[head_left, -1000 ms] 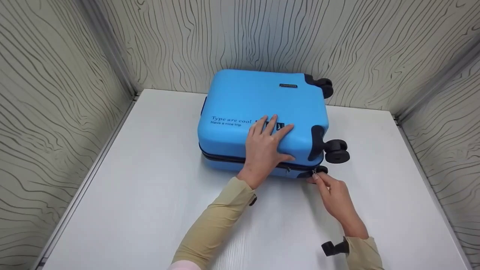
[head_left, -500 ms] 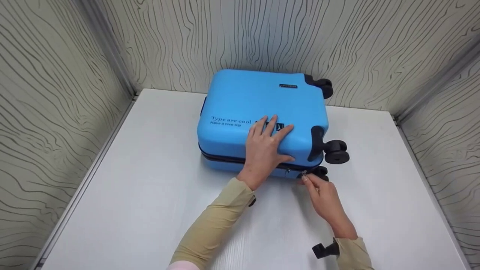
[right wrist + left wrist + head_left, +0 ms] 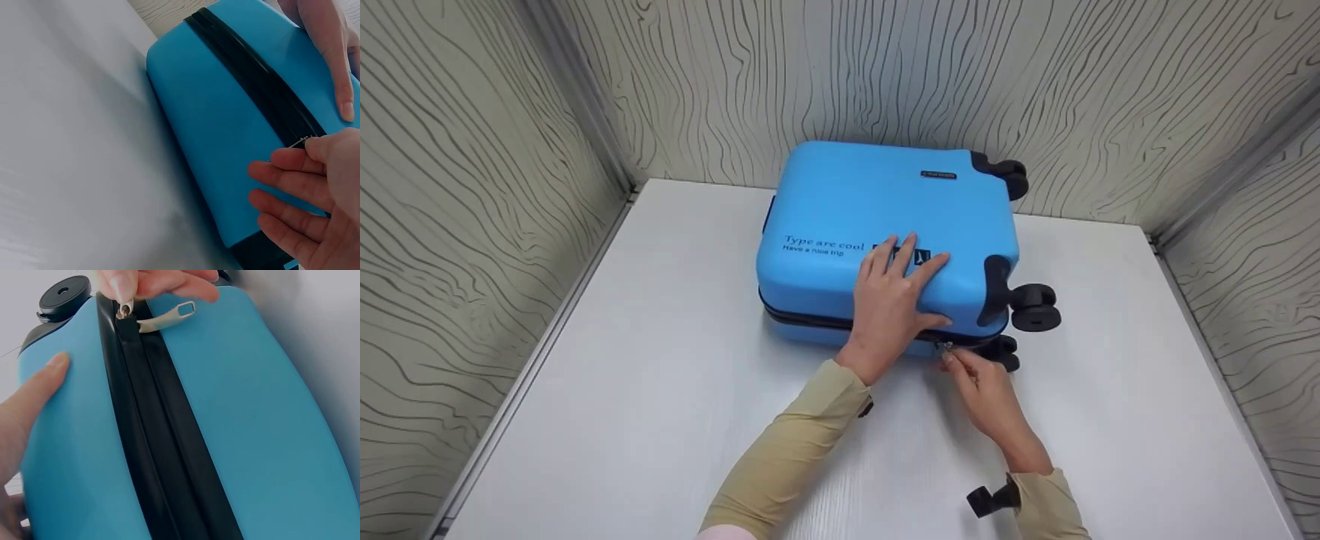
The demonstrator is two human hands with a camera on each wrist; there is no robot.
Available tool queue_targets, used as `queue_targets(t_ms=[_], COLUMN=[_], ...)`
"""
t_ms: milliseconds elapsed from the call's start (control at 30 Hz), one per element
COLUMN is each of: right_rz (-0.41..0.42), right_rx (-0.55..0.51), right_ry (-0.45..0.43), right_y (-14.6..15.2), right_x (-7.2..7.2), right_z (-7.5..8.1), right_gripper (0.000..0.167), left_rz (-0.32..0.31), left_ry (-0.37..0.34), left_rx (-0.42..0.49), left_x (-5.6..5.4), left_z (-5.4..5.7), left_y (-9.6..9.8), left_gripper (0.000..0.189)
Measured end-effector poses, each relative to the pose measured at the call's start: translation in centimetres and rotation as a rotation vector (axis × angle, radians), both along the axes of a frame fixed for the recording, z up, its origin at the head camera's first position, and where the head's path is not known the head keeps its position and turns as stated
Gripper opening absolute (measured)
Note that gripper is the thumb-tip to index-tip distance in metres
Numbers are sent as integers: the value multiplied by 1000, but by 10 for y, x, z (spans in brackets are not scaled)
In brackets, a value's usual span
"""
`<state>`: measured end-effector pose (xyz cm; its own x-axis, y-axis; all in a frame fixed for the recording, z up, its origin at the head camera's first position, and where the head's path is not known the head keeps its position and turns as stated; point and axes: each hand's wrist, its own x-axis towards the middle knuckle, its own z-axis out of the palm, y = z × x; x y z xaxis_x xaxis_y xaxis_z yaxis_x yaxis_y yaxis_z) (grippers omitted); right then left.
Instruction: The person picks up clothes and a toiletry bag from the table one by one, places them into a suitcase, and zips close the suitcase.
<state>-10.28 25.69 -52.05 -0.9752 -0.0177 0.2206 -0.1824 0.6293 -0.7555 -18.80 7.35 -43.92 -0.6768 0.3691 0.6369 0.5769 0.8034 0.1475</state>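
A blue hard-shell suitcase (image 3: pixel 877 202) lies flat, its black wheels (image 3: pixel 1035 306) pointing right. My left hand (image 3: pixel 889 307) rests on its lid with fingers spread, the thumb on the near side. Between thumb and index finger, my right hand (image 3: pixel 981 386) pinches a zipper pull (image 3: pixel 946 346) on the near side. In the left wrist view, that pinched pull (image 3: pixel 126 309) meets a second, loose zipper pull (image 3: pixel 169 318) on the black zipper band (image 3: pixel 157 422). The right hand's other fingers (image 3: pixel 292 185) are loosely bent in the right wrist view.
The suitcase is on a white table (image 3: pixel 675 390), close to the back wall (image 3: pixel 840 82) with its wood-grain pattern. Similar panels (image 3: pixel 442 247) stand at the left and right sides. Lettering is printed on the lid.
My right hand has slid left along the near side with the zipper pull, from the wheeled corner to the other pull. The left hand has stayed on the lid.
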Motion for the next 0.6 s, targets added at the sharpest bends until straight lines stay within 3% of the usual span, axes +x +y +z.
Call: queue_targets(t_ms=[200, 600], right_rz=[3, 5], right_rx=[-13, -30], right_ry=[22, -46], right_y=[-2, -2], right_x=[-2, -1], right_z=[-3, -4], right_gripper=[20, 19], left_rz=[-15, -40], left_ry=[8, -12], left_rx=[22, 20], left_x=[1, 3], left_z=[-1, -2], left_y=[-1, 0], left_gripper=[89, 90])
